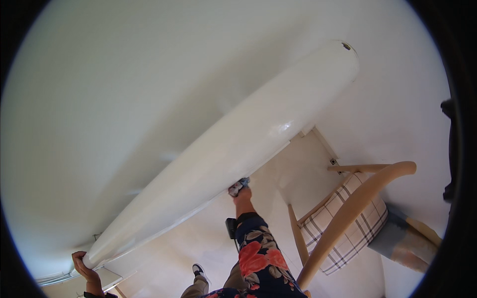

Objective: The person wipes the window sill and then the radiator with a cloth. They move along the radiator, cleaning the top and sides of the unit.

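Observation:
A long white glossy wall-mounted unit, possibly an air conditioner (pixel 223 149), runs diagonally across the view along a pale wall. My left hand (pixel 85 266) is at its lower left end, with the fingers curled over the edge; how firmly it grips cannot be told. Near the middle of the unit's lower edge, my right hand (pixel 243 194) is closed on a crumpled patterned cloth (pixel 238 187), which touches that edge. Part of my right hand's fingers is hidden by the cloth. A small dark opening (pixel 346 46) shows at the unit's upper right end.
A wooden chair (pixel 354 212) with a plaid cushion (pixel 344 223) stands at the lower right, beside a grey and tan cushion or cloth (pixel 406 238). A wall socket (pixel 333 162) is behind the chair. A shoe (pixel 200 272) shows on the pale floor below.

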`<action>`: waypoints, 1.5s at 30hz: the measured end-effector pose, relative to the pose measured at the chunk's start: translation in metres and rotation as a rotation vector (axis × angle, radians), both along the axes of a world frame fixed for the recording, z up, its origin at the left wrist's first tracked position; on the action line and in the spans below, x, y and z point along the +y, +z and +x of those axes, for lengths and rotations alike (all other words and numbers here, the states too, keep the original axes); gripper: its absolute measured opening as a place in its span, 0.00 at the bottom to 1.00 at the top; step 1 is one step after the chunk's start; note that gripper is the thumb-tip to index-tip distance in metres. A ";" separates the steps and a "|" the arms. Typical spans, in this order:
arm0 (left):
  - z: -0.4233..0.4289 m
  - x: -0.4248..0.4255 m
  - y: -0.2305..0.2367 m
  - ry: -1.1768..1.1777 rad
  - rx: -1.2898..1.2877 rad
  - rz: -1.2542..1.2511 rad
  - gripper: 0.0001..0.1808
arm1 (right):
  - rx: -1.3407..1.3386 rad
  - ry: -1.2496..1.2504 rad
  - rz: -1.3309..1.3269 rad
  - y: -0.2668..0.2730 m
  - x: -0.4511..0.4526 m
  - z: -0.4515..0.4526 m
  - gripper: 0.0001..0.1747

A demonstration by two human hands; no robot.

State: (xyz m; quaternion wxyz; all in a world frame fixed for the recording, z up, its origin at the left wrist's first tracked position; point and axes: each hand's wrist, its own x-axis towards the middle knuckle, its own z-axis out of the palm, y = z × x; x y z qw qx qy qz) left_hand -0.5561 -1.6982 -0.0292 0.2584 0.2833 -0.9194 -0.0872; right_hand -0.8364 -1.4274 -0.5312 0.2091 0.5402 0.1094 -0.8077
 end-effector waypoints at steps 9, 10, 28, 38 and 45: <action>0.003 -0.001 0.000 0.015 0.022 -0.017 0.21 | 0.237 -0.228 0.455 -0.001 0.097 -0.115 0.20; 0.003 -0.001 0.000 0.018 0.021 -0.009 0.21 | 0.269 -0.253 0.545 -0.004 0.110 -0.129 0.20; 0.000 -0.004 -0.008 0.004 0.030 0.014 0.22 | 0.133 0.367 0.877 0.045 -0.026 0.019 0.19; -0.021 0.013 -0.008 -0.041 0.007 -0.148 0.19 | 0.406 -0.025 0.164 0.162 0.003 0.001 0.16; -0.027 0.017 -0.010 -0.091 0.052 -0.260 0.13 | 0.640 0.067 0.612 0.311 0.036 0.003 0.23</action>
